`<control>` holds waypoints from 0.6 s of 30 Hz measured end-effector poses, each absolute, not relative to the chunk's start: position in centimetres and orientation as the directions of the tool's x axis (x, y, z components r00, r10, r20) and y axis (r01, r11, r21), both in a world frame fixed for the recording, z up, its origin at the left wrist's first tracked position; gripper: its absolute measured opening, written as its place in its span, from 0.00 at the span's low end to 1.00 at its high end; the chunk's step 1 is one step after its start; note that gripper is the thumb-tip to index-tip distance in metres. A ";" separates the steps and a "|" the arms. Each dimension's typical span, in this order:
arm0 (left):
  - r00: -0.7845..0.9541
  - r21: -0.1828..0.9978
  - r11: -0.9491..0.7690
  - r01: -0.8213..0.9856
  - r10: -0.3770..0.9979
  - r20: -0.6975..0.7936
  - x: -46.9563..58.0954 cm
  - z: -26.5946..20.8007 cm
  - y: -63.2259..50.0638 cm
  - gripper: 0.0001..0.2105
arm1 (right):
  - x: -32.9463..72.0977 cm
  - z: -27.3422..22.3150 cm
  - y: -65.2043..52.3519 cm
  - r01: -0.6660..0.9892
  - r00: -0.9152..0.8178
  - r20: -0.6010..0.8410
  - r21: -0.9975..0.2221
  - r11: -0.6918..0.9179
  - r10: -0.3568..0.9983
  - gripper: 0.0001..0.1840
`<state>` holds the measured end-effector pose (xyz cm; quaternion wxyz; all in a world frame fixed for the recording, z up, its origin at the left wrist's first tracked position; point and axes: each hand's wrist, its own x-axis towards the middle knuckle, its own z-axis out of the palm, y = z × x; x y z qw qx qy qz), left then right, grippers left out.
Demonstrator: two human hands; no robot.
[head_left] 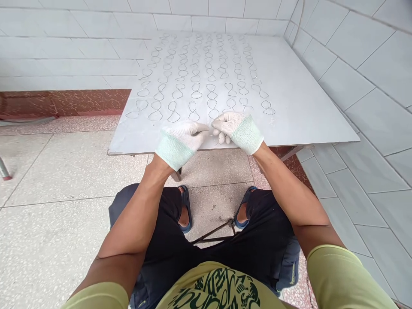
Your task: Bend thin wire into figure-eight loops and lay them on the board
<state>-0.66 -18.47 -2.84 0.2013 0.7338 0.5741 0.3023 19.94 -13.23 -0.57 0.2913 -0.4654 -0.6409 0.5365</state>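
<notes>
My left hand (186, 138), in a white knitted glove with a pale green cuff, is closed in a pinch at the front edge of the white board. My right hand (232, 128), gloved the same way, pinches close beside it, fingertips almost meeting the left ones. A thin wire (210, 127) shows faintly between the fingertips; most of it is hidden by the fingers. Just beyond my hands, thin wire loops (196, 90) twisted into figure-eights lie flat on the board in several rows running toward the wall.
The white board (302, 103) forms a tabletop against tiled walls (354, 47) at the back and right. Beneath its front edge are table legs (176, 175). Between my sandalled feet, a thin metal frame (214, 234) stands on the speckled floor (64, 223). A cable (299, 23) hangs in the corner.
</notes>
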 end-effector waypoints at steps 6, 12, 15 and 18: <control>0.328 0.540 -0.390 0.746 0.921 0.212 -1.3 -2.7 -17.2 0.13 | 19.9 0.1 -13.5 0.260 -0.380 -0.132 -0.965 -0.032 0.916 0.29; 0.202 0.594 -0.327 0.735 0.942 0.268 -1.1 -3.4 -17.5 0.14 | 19.7 -0.2 -13.4 0.205 -0.403 -0.129 -0.978 -0.048 0.906 0.26; 0.116 0.642 -0.288 0.710 0.948 0.297 -1.1 -3.7 -18.0 0.12 | 19.8 -0.7 -13.0 0.115 -0.379 -0.113 -0.991 -0.075 0.918 0.20; 0.091 0.643 -0.278 0.714 0.947 0.309 -1.2 -3.6 -18.1 0.12 | 20.3 -1.0 -12.5 0.026 -0.333 -0.063 -0.998 -0.058 0.941 0.16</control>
